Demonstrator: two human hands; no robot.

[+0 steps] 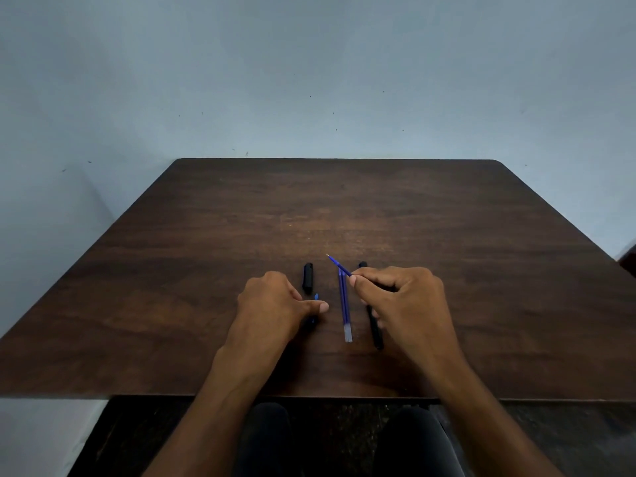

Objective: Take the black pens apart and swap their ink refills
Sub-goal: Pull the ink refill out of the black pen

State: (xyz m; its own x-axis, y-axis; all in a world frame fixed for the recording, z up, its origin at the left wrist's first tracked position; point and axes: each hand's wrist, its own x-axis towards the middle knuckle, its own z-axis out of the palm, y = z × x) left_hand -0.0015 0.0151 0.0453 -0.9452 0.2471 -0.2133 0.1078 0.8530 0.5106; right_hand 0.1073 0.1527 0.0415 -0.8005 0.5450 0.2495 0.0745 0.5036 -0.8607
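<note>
We see both pens already apart: our right hand (401, 297) pinches one blue refill (339, 265) above the other refill (345, 311), while our left hand (275, 304) grips a pen piece (314, 306) left of it; swapping remains.

Dark wooden table (344, 208), pale blue wall (309, 63)
</note>
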